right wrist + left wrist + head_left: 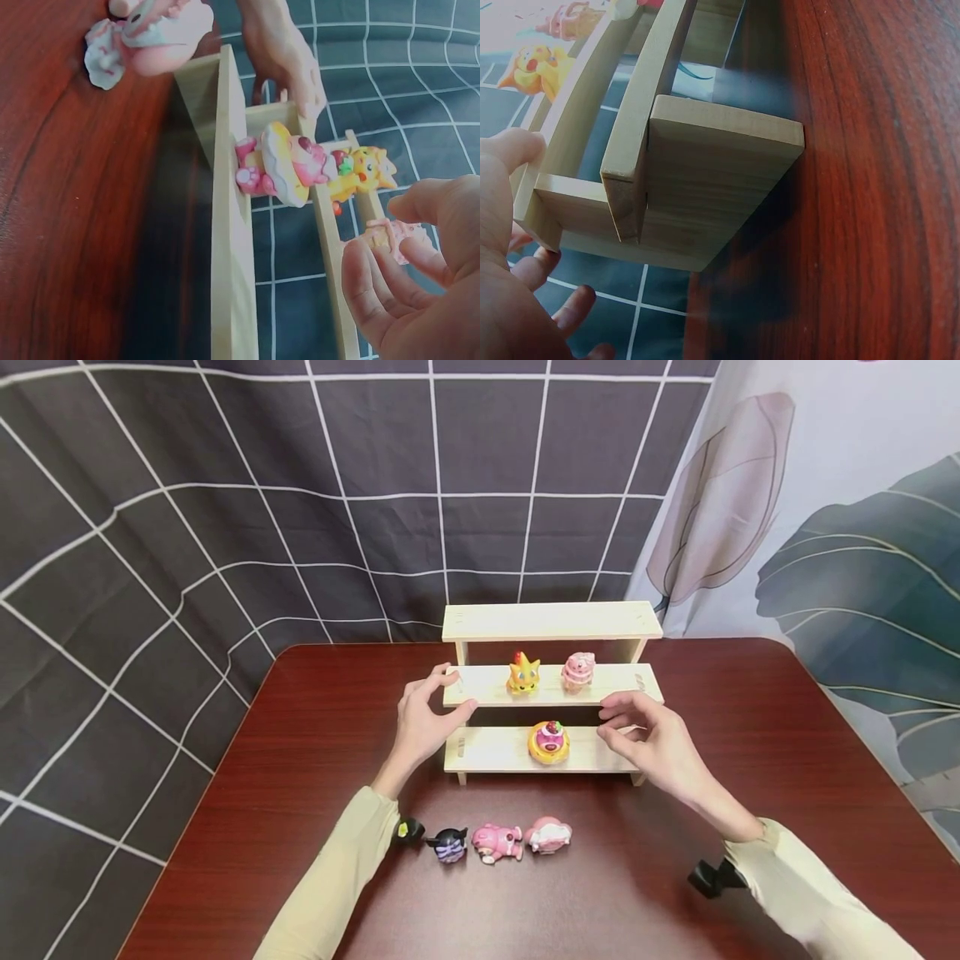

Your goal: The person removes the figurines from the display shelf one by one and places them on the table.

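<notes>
A pale wooden three-tier display shelf (555,620) stands on the table. My left hand (425,718) is at the left end of its middle tier; in the left wrist view the thumb (517,146) lies on the tier's edge and a fingertip touches its end. My right hand (656,743) is by the right end with fingers loosely bent, holding nothing. Between the hands, a yellow figurine (523,677) and a pink striped figurine (577,672) stand on the middle tier. On the bottom tier sits a pink bear figurine in a yellow ring (549,743).
In front of the shelf, a black-and-purple figurine (448,845), a pink bear figurine (497,842) and a pink-and-white figurine (549,835) lie in a row on the red-brown table (337,710). A dark checked curtain (382,460) hangs behind the table.
</notes>
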Demonstrator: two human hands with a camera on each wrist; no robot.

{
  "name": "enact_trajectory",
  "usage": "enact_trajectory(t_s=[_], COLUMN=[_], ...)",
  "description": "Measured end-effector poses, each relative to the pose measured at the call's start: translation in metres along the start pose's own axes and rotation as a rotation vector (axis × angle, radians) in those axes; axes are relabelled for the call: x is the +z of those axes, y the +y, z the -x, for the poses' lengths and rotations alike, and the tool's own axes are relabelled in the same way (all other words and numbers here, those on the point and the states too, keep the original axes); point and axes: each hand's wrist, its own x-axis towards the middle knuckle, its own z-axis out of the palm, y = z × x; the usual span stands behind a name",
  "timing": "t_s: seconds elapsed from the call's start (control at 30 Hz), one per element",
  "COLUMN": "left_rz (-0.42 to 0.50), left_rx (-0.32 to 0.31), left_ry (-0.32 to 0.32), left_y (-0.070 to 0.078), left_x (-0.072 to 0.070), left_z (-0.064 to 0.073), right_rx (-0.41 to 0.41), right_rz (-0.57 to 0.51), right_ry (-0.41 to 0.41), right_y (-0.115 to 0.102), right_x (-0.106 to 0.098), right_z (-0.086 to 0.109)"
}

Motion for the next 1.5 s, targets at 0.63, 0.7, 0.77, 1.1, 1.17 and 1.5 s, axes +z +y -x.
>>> enact_trajectory(t_s=[0.63,0.7,0.77,1.1,1.17,1.5], left_rz=[0.006,0.007,0.006,0.002,0.003,0.0], left_rx=[0.004,0.006,0.007,-0.006,-0.004,-0.01], left_ry=[0.001,0.002,0.002,-0.002,0.001,-0.001], left_y=[0.0,0.0,0.0,0.0,0.0,0.0], left_x=[0.001,0.0,0.0,0.001,0.001,0.001], left_z=[0.0,0.0,0.0,0.001,0.001,0.001], right_rx=[-0.011,-0.004,0.004,0.026,0.029,-0.003], right_rz=[0.025,0.027,0.026,0.024,0.037,0.054], right_ry=[0.088,0.086,0.085,0.049,0.04,0.013], right_y=[0.005,0.004,0.004,0.004,0.006,0.009], right_x=[-0.003,-0.003,-0.002,0.002,0.002,0.004], right_z=[-0.032,-0.034,-0.036,-0.047,-0.049,-0.055])
